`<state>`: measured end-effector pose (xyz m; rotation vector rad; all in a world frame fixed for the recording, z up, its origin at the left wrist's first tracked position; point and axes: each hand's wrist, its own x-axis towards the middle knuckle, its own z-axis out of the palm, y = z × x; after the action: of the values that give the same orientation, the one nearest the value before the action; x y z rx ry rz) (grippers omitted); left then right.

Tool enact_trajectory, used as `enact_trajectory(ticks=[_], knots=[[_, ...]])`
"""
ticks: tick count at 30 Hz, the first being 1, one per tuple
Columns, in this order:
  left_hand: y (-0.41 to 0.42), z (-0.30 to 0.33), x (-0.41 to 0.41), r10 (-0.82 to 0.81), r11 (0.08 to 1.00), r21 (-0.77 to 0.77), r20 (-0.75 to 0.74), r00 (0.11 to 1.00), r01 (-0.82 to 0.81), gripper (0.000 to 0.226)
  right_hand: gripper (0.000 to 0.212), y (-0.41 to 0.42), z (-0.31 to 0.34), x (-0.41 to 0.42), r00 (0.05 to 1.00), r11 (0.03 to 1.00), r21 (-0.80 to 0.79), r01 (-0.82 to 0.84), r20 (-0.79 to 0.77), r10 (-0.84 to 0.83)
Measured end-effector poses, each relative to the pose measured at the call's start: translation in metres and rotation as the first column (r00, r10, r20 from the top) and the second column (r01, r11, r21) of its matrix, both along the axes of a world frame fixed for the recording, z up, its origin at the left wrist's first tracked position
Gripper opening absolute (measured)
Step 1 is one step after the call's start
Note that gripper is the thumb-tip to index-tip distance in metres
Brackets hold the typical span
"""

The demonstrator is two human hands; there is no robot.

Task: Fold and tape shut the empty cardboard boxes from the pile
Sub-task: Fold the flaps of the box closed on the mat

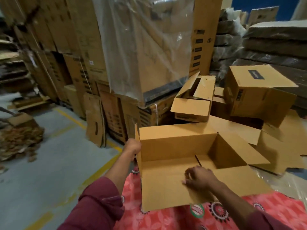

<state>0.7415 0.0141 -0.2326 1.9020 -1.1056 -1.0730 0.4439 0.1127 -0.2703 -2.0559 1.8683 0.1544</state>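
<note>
on the person's lap sits the open box [179, 146]; of the hands, left hand [132, 146] grips its left edge, right hand [200, 178] presses curled fingers on the near flap, bare floor [49, 163] to the left

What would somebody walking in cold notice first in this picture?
First, the big open cardboard box at centre, lying against the person's lap: the left hand grips its left edge while the right hand presses on the near flap. Behind it rises a tall stack of flattened cartons under clear plastic wrap. To the right sits a jumble of open boxes with loose flaps.
</note>
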Motion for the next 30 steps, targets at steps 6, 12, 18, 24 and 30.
enact_trajectory(ticks=[6, 12, 18, 24, 30], knots=[[-0.016, 0.013, -0.023, -0.197, 0.978, 0.030, 0.453, 0.869, 0.206, 0.028, 0.048, -0.002, -0.015, 0.044, 0.993, 0.996, -0.041, 0.084, 0.088, -0.080], [0.000, -0.029, -0.067, -0.394, 0.902, 0.107, 0.604, 0.693, 0.419, 0.079, 0.033, 0.027, -0.036, 0.073, 0.900, 0.936, -0.088, 0.340, 0.318, -0.297], [0.070, -0.074, -0.114, -0.615, 0.761, 0.283, 0.600, 0.511, 0.584, 0.100, 0.018, 0.078, -0.056, 0.073, 0.707, 0.862, -0.013, 0.507, 0.579, -0.407], [0.109, -0.120, -0.134, -0.618, 0.722, 0.319, 0.695, 0.367, 0.614, 0.112, 0.027, 0.134, -0.068, 0.013, 0.546, 0.383, -0.393, 0.836, 0.525, -0.653], [0.102, -0.120, -0.137, -0.660, 0.689, 0.401, 0.693, 0.292, 0.604, 0.114, 0.099, 0.170, -0.072, -0.053, -0.222, -0.307, 0.004, 0.952, 0.700, -0.679]])
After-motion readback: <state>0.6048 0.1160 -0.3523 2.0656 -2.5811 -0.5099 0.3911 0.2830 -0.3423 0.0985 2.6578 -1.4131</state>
